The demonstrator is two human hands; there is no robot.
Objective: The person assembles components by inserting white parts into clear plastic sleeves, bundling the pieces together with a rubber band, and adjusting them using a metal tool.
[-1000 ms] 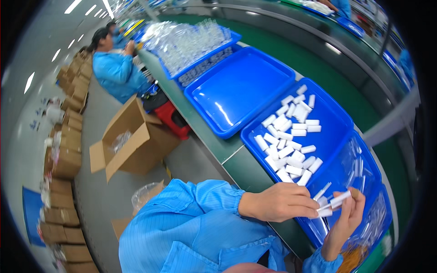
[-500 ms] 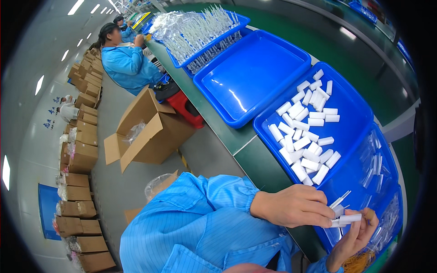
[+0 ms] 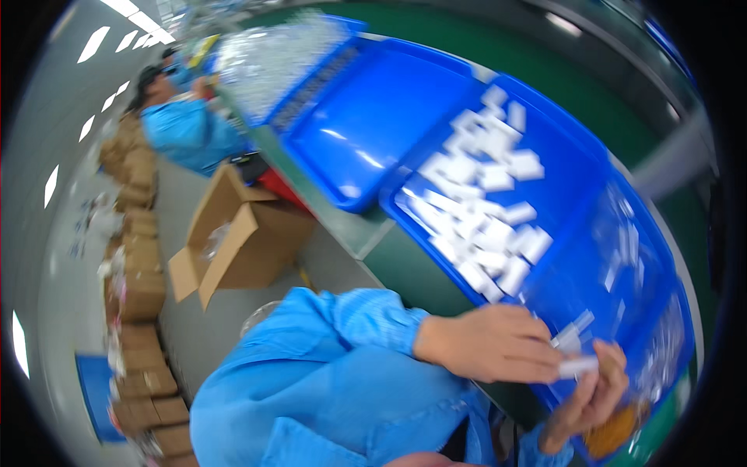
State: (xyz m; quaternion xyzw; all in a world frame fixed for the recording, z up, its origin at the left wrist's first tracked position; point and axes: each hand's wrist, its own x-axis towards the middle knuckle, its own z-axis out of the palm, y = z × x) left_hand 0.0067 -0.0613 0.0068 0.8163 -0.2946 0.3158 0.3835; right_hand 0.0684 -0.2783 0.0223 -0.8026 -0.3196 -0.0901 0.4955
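Observation:
My left hand (image 3: 494, 342) is closed, its fingertips on a small white plastic block (image 3: 577, 367) held over the blue trays. From the other side, the thumb and fingers of my right hand (image 3: 595, 395) pinch the same block. Thin pale sticks (image 3: 574, 330) stand out just above my left fingertips; the blur hides how they are held. Beyond my hands, a blue tray (image 3: 572, 191) holds a heap of similar white blocks (image 3: 475, 210).
Clear plastic pieces lie in the blue tray (image 3: 545, 284) by my hands. Orange strands (image 3: 611, 436) sit below my right hand. A bare blue tray (image 3: 373, 117) and a tray of bundled pale sticks (image 3: 272, 66) stand farther off. An open carton (image 3: 257, 241) is left; a co-worker (image 3: 191, 128) sits beyond.
The view has turned and blurred, shifting the trays and the carton leftward. My hands stay close together on the white block, slightly higher and more left in the picture.

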